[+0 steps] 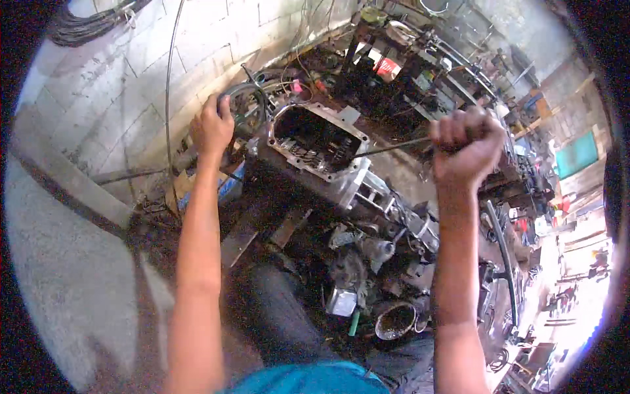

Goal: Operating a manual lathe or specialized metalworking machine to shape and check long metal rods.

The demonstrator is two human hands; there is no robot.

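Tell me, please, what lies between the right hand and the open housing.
In the head view, a thin rod runs from the right hand to the housing.

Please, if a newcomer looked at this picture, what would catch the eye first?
Probably the open grey metal housing in the centre, with metal parts inside. Next, the thin dark rod gripped by the right hand, its other end at the housing's opening. Further off, a teal rectangular panel stands out near the right edge.
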